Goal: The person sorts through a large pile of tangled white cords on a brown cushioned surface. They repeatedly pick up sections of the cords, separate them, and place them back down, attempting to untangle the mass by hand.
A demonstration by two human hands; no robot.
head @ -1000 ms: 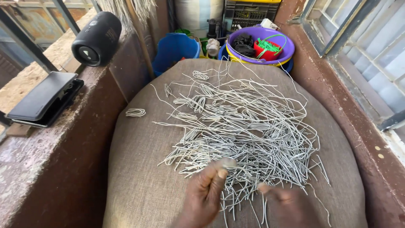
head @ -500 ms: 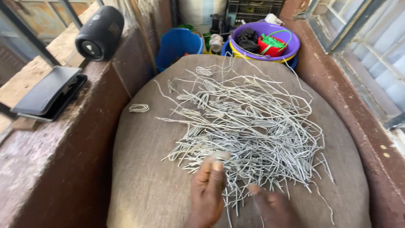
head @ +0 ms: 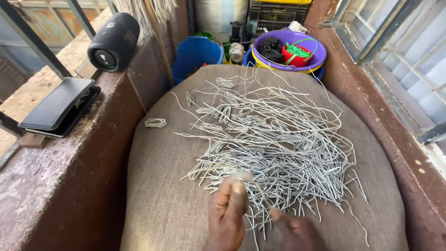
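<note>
Your left hand [head: 226, 216] sits at the near edge of the pile of grey cords [head: 274, 148], fingers drawn together and the thumb pressed to them, so its grip is closed on a few strands right at the fingertips, though blur there hides how many. Your right hand [head: 295, 230] lies just beside it, low in the view, knuckles up and resting on the near strands; you cannot tell whether its grip is closed on anything, since the fingers are tucked under and partly cut off by the frame edge.

The cords lie loose and tangled across the top of a stuffed burlap sack [head: 162, 186], spread from your hands toward the far end. One small coiled cord [head: 155, 122] lies apart on the sack's left side.

Left of the sack runs a rough ledge [head: 55, 186] carrying a black folded case [head: 58, 108] and, farther back, a black cylindrical speaker [head: 113, 42]. Beyond the sack stand a blue bucket [head: 197, 53] and a purple basin [head: 290, 49] holding a red container with green pieces [head: 297, 53]
</note>
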